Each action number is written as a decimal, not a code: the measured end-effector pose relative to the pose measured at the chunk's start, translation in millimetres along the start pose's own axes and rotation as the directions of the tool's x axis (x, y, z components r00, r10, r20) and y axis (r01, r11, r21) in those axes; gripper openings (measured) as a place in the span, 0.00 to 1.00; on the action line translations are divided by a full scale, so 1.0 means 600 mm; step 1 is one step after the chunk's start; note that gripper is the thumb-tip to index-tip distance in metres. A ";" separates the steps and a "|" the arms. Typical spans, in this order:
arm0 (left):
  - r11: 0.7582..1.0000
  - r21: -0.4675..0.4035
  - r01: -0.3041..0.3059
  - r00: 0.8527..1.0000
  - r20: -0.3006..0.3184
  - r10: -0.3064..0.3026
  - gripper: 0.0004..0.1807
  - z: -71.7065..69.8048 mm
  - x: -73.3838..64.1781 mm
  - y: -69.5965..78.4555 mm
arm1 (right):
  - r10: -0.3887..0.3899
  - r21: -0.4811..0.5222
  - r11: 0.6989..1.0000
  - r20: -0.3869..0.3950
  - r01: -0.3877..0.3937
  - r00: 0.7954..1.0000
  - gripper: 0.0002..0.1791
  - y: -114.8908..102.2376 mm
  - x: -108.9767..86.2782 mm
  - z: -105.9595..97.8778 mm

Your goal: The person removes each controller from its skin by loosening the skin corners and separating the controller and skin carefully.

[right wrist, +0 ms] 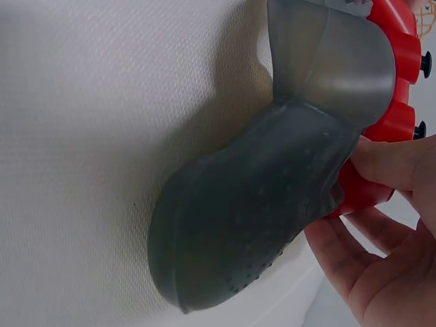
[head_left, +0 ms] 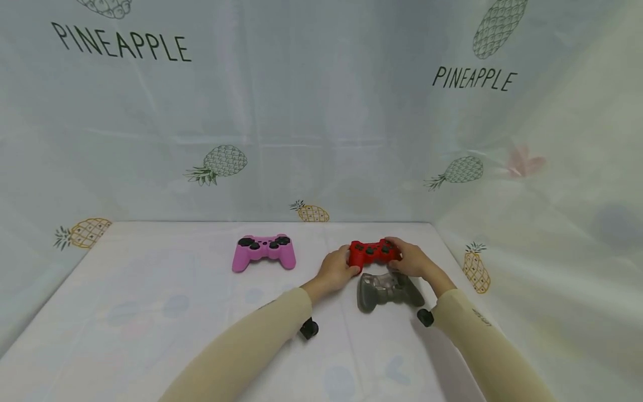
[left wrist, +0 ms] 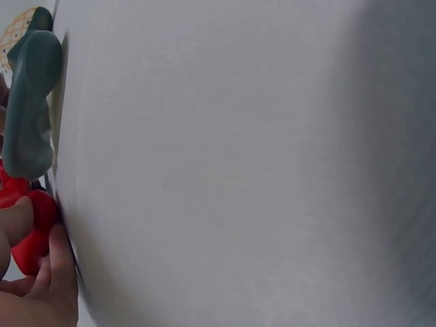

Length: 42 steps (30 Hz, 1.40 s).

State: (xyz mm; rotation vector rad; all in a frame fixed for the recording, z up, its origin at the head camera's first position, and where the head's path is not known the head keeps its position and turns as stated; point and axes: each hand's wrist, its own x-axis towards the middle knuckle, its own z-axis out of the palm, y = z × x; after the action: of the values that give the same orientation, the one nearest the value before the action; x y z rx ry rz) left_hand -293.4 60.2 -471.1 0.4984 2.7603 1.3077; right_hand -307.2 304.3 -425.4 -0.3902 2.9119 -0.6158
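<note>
A red game controller (head_left: pixel 369 253) with black thumbsticks is held between both hands toward the far right of the table. My left hand (head_left: pixel 335 269) grips its left handle; in the left wrist view the thumb and fingers close around the red handle (left wrist: pixel 30 252). At the other end, my right hand (head_left: pixel 409 258) pinches the right handle between thumb and fingers. Just nearer lies a grey translucent silicone controller cover (head_left: pixel 369 293), its dark textured grip (right wrist: pixel 252 211) large in the right wrist view, close beside the right fingers. Whether it touches them I cannot tell.
A pink game controller (head_left: pixel 263 251) with black buttons lies on the white-covered table (head_left: pixel 150 335), left of the hands. Behind the table hangs a pale curtain (head_left: pixel 321 111) printed with pineapples, continuing along the right side.
</note>
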 end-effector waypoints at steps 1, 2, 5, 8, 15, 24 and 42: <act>1.000 -0.001 0.007 1.000 0.003 -0.007 0.36 -0.001 0.000 0.000 | -0.001 -0.001 1.000 0.003 0.001 1.000 0.38 -0.001 -0.001 -0.001; 1.000 -0.006 0.013 1.000 0.006 -0.013 0.36 -0.002 0.000 0.000 | -0.002 -0.002 1.000 0.006 0.002 1.000 0.38 -0.001 0.000 -0.001; 0.999 -0.025 0.023 1.000 0.018 -0.023 0.36 -0.005 -0.001 0.000 | -0.007 -0.009 1.000 0.013 0.007 1.000 0.38 -0.002 -0.001 -0.003; 0.999 -0.042 0.033 0.999 0.033 -0.032 0.36 -0.009 -0.003 0.001 | -0.007 -0.006 1.000 0.029 0.008 1.000 0.38 -0.003 -0.001 -0.005; 0.997 -0.042 0.068 0.995 0.074 -0.065 0.36 -0.031 -0.007 -0.008 | 0.040 0.005 0.999 0.048 -0.041 0.998 0.39 -0.010 -0.003 -0.006; 0.999 -0.040 0.029 0.996 0.083 -0.026 0.33 -0.127 -0.023 -0.033 | -0.055 -0.060 0.997 -0.178 0.045 0.983 0.32 -0.065 0.000 -0.005; 0.993 -0.025 0.118 0.991 -0.064 -0.119 0.31 -0.372 -0.114 -0.137 | -0.207 0.180 0.960 -0.068 0.216 0.976 0.35 -0.220 0.036 0.046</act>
State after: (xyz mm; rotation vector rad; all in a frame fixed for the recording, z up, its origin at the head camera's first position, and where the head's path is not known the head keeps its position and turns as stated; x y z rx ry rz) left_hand -290.2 -175.9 -396.6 0.2902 2.7766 1.3478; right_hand -293.3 171.3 -397.8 -0.6769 2.8450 -0.9329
